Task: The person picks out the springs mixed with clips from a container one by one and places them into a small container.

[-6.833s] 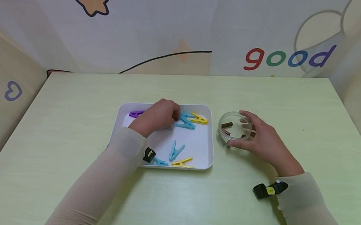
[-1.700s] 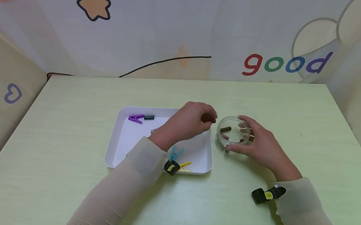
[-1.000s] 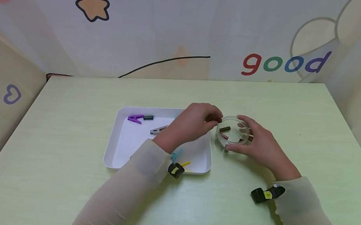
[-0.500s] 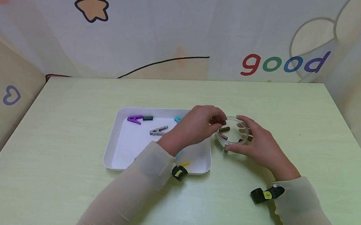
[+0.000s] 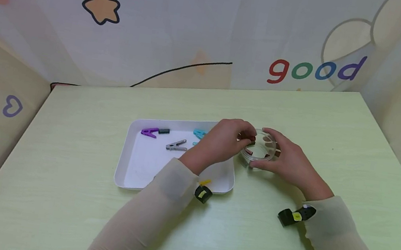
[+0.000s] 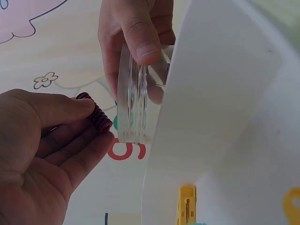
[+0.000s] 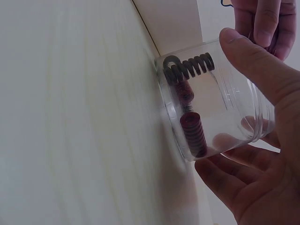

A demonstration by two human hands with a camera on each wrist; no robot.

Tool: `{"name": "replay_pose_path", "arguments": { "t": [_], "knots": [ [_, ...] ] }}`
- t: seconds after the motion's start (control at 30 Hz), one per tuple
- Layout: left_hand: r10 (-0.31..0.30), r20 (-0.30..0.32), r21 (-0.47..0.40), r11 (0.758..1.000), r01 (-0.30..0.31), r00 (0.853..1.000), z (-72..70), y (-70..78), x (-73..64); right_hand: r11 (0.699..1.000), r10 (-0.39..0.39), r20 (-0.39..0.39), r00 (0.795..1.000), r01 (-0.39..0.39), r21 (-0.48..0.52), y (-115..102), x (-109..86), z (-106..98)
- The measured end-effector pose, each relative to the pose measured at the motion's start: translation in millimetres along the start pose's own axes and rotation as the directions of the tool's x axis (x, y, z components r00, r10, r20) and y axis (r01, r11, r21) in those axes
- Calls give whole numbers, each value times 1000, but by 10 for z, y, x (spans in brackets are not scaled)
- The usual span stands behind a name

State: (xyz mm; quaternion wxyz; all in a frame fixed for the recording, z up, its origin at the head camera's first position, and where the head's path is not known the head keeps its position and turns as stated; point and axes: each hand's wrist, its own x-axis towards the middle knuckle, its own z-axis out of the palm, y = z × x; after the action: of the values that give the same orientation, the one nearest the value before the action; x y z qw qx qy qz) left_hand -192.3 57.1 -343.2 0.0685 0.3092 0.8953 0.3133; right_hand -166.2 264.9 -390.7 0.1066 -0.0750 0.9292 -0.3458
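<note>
My left hand (image 5: 223,139) pinches a dark red coil spring (image 6: 97,115) between thumb and fingers, at the near-left side of the mouth of a clear plastic jar (image 7: 213,110). Around that jar curl the thumb and fingers of my right hand (image 5: 291,161), holding it upright on the table. Several coil springs lie at the jar's bottom, among them a blackish one (image 7: 197,64) and a dark red one (image 7: 193,136). In the head view, my left fingers partly cover the held spring and the jar's rim.
Left of the jar stands a white tray (image 5: 139,161). It holds a purple clip (image 5: 150,132), a dark green-grey spring (image 5: 164,131), a silver clip (image 5: 176,145), a blue clip (image 5: 199,133) and a yellow clip (image 5: 205,182). My left forearm hides part of the tray.
My left hand was down in the tray among the clips; it has since come right, with the spring, to the jar's mouth. My right hand keeps its hold on the jar.
</note>
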Motion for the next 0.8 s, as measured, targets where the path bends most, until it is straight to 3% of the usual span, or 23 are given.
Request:
{"name": "replay_pose_path", "arguments": {
  "t": [0.8],
  "knots": [
    [-21, 63, 0, 1000, 21, 998, 45, 10, 30, 1000, -20, -5, 1000, 20, -10, 6, 7, -1]
  ]
}}
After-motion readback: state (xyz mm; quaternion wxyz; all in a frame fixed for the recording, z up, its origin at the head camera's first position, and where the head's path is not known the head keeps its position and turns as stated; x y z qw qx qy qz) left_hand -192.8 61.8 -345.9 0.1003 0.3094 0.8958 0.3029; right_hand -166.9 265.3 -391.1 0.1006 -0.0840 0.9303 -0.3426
